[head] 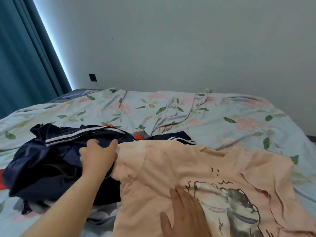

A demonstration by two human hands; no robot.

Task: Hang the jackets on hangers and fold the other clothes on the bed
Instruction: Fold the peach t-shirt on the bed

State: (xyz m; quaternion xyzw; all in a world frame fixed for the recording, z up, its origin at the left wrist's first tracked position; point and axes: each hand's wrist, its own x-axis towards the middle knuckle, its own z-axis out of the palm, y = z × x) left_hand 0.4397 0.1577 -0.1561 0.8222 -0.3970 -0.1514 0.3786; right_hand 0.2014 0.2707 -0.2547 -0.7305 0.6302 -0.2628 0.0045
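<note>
floral bedsheet (171,108), teal curtain (25,65) at left: navy jacket (42,159) lies heaped, my left hand (97,158) grips the pink t-shirt (162,165) by its sleeve, my right hand (184,214) presses flat, fingers straight, on its front.

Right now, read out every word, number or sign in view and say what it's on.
"!!": drawn on the peach T-shirt, above its cartoon print; the squiggles beside it are not legible letters.
Mattress label: print too blurred to read.
</note>
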